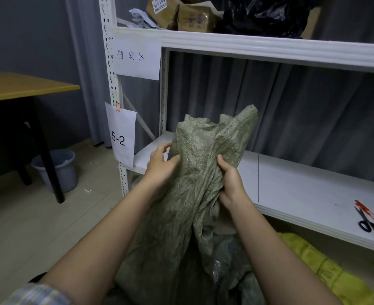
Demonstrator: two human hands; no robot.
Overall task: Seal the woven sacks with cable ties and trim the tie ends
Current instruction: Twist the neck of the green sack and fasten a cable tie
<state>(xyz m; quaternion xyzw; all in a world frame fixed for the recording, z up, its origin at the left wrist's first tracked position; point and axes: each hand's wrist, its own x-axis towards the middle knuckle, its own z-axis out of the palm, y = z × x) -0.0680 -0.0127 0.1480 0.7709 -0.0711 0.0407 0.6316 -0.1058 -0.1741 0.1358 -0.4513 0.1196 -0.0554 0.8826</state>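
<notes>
Head view: green woven sack [203, 172] stands upright in front of the person, its neck bunched and raised in front of the white shelf unit [269, 47]. Left hand [162, 166] is on the left side of the neck, thumb pressed into the fabric, fingers curled round toward the back of the bunched cloth. Right hand [230, 183] grips the right side of the neck lower down, thumb up against the weave, fingers wrapped into a fold of fabric. Both hands clamped on sack material, both forearms bare. Sack mouth is loose above the hands, top edges flop open and one corner sticks up at the right. Sack body spreads out wide below, between the arms, crumpled.

Scissors [371, 223] with black handles lie on the lower shelf board [302, 190] at far right, well apart from the sack; something red lies just beside them, can't tell what. Yellow woven sack [327, 269] lies under that shelf board, lower right. Paper sign [124, 137] reading 5-2 hangs on the shelf upright, another paper with handwritten characters [135, 58] is fixed higher up. Top shelf holds cardboard boxes [181, 14] and a black plastic bag [263, 14]. Left side: wooden table [23, 86] with black legs, grey bucket [58, 168] on the tiled floor beside a leg. Grey curtain behind the shelves.
</notes>
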